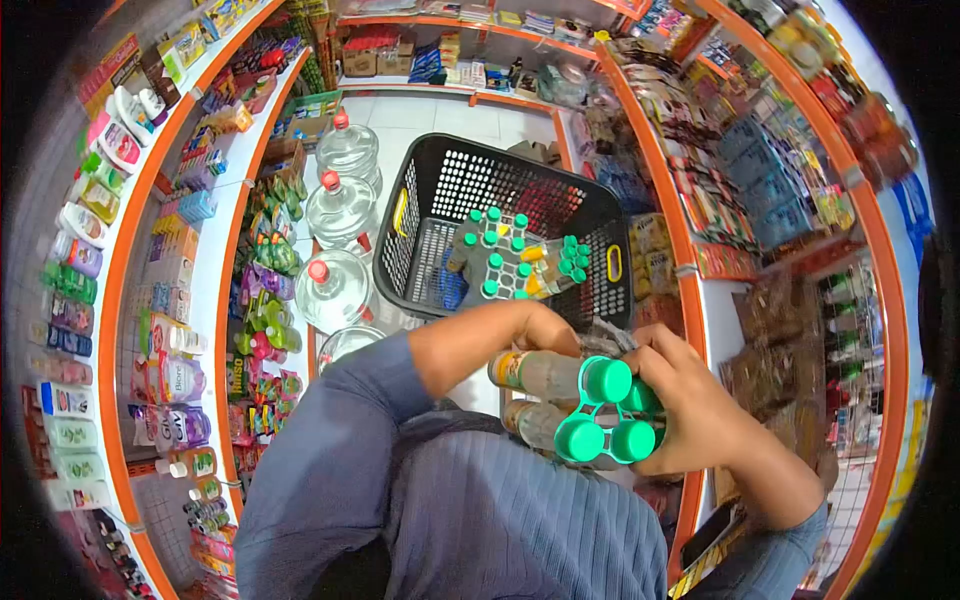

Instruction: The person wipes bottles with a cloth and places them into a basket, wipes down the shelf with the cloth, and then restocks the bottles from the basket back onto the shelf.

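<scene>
Green-capped bottles [552, 378], joined by a plastic holder [583, 396] around their necks, are positioned in front of the wearer's body. Orientation: caps toward the camera, bodies running off toward the left of the view. Three caps are fully visible; another green part is partly covered by the right hand [692, 398].

Right hand: fingers wrapped around the cap end, holding the bundle from the side. Left hand [543, 328]: curled just beyond the upper bottle. Its fingertips are largely hidden, so whether they grip the bundle or a grey cloth-like piece [612, 336] beside them cannot be told.

Handling notes:
1. Bear the weight on the bottles themselves. In judgement, the thin holder could flex or release a neck if loaded alone.
2. Support the label end with the left hand; a bundle held only at the caps would probably swing.
3. Turn the bundle slowly, as a unit, so that the bottles do not knock together.
4. Allow clearance from the black basket [490, 176], which stands on the floor ahead and contains similar capped bottles [508, 272].
5. Watch the elbow on the left side: water jugs [336, 288] stand near the basket.
</scene>
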Demonstrator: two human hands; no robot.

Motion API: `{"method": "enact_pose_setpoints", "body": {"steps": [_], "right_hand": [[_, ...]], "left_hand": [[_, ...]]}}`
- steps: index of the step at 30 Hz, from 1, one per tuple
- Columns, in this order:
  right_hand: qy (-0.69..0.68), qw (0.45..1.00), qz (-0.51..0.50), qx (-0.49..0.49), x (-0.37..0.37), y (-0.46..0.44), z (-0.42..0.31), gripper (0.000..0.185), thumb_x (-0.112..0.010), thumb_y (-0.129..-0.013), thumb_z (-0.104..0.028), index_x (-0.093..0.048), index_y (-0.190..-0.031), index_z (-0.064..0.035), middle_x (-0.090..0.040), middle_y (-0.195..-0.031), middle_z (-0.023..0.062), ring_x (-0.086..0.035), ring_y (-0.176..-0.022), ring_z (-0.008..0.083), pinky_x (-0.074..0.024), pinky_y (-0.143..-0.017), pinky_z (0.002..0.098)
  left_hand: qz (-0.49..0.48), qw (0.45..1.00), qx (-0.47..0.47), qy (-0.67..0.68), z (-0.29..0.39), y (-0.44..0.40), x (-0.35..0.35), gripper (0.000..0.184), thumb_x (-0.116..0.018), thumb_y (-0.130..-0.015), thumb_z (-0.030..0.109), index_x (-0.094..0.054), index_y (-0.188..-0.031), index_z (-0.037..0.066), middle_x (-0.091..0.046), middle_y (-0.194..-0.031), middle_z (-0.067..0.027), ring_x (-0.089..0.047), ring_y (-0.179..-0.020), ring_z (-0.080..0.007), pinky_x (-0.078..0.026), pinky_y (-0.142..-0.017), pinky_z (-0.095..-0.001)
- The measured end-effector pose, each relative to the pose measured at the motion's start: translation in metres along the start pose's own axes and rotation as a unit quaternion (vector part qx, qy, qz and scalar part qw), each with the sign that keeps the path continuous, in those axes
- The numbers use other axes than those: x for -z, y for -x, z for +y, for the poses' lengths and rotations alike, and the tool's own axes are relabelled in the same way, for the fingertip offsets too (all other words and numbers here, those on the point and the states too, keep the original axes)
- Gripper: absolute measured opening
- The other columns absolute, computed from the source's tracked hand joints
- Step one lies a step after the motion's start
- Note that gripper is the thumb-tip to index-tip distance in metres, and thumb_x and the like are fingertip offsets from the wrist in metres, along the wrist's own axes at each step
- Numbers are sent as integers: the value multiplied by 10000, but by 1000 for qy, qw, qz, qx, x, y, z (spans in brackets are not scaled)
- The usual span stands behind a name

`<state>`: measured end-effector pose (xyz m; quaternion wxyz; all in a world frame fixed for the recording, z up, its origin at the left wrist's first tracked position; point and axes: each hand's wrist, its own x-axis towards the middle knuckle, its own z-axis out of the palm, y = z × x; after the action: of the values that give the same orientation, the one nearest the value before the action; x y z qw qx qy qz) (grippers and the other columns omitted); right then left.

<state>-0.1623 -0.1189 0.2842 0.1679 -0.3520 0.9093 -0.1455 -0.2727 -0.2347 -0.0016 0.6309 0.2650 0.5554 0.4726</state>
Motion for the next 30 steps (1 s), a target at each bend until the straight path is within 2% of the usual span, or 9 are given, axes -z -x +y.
{"method": "enact_pose_setpoints", "body": {"steps": [2, 3, 6, 9, 13, 18, 23, 25, 30], "right_hand": [[-14, 1000, 5, 8, 11, -35, 7, 708, -790, -444, -187, -479, -1068, -69, -438, -1092, 159, -457, -1041, 368, -373, -875, 440], [-40, 999, 8, 10, 17, -53, 10, 709, -786, -437, -165, -473, -1064, -59, -428, -1086, 165, -456, -1038, 368, -384, -888, 422], [-77, 996, 49, 26, 22, -103, 30, 690, -771, -431, -144, -467, -1044, -52, -415, -1063, 170, -459, -1015, 367, -399, -870, 403], [-101, 991, 81, 39, 12, -155, 51, 685, -742, -438, -116, -439, -1048, -49, -396, -1050, 172, -445, -1002, 367, -404, -856, 393], [-97, 984, 144, 34, -27, -219, 75, 715, -740, -438, -121, -418, -1071, -42, -390, -1068, 167, -427, -1015, 364, -390, -880, 399], [-72, 980, 185, 29, -90, -290, 99, 713, -740, -420, -139, -423, -1049, -30, -398, -1017, 173, -426, -989, 372, -393, -854, 414], [-59, 985, 152, -56, -148, -333, 114, 708, -738, -442, -178, -437, -1066, -32, -419, -1045, 181, -428, -1008, 380, -402, -861, 432], [-45, 987, 138, -75, -169, -345, 119, 703, -743, -451, -190, -442, -1067, -34, -426, -1060, 172, -436, -1002, 379, -415, -846, 444], [19, 987, 66, -145, -212, -366, 130, 718, -772, -469, -245, -453, -1078, -38, -439, -1093, 148, -455, -1016, 355, -437, -847, 440]], "left_hand": [[-49, 996, -78, -18, 44, 65, 31, 288, -465, -896, 237, -565, -1081, 41, -611, -1058, -60, -587, -885, -123, -485, -771, -299], [-98, 992, -27, 77, 6, 45, 77, 219, -537, -839, 184, -597, -1007, 55, -615, -923, -19, -570, -771, -99, -474, -696, -270], [127, 978, -157, -53, 42, 142, 108, 430, -474, -904, 340, -525, -1242, 78, -527, -1240, -69, -473, -1144, -160, -378, -960, -332], [266, 917, -269, 129, 24, 199, 146, 499, -426, -919, 392, -418, -1332, 112, -498, -1287, -85, -478, -1168, -214, -364, -960, -413], [526, 774, -308, 174, -14, 251, 151, 436, -437, -920, 302, -434, -1320, 130, -503, -1272, -61, -469, -1156, -177, -343, -970, -358], [578, 725, -349, 133, -74, 243, 138, 394, -461, -917, 188, -454, -1302, 105, -488, -1286, -81, -467, -1152, -177, -337, -986, -346], [689, 680, -249, -18, -107, 219, 118, 380, -534, -822, 57, -532, -1200, 93, -525, -1193, -137, -484, -1117, -243, -343, -977, -352], [772, 581, -183, -182, -117, 210, 107, 402, -580, -756, 64, -555, -1155, 110, -492, -1190, -171, -454, -1125, -312, -328, -980, -390], [766, 609, -77, -191, -147, 187, 85, 502, -611, -689, 52, -543, -1177, 149, -339, -1326, -202, -307, -1229, -392, -241, -1030, -460]]}}
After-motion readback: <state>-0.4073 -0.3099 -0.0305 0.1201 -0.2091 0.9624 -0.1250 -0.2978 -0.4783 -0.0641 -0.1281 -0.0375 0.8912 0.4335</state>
